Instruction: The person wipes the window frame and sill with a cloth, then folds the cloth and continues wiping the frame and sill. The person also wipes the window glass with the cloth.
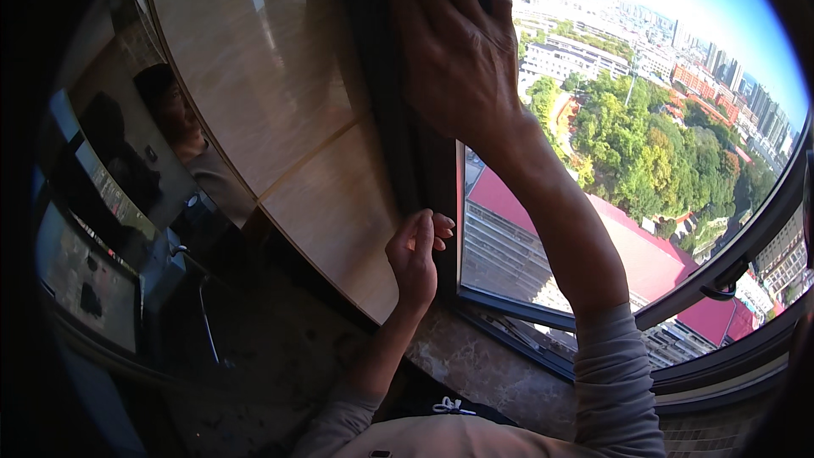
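My right hand (467, 57) reaches high and lies with its back towards me over the dark window frame (439, 178). Its fingers are spread, and its palm side is hidden. Lower down, my left hand (416, 261) is beside the same frame, fingers curled and thumb near the fingertips. Nothing shows between them, and whether they touch the frame is unclear. Right of the frame is an opened window sash (509, 305), its lower edge angled above the marble sill (489, 356).
Beige wall tiles (311, 184) stand left of the frame. A reflective panel (191, 159) mirrors a person. A curved metal bar (206, 324) rises at lower left. A black window handle (725, 286) juts out at right. Outside, far below, are red roofs (642, 235) and trees.
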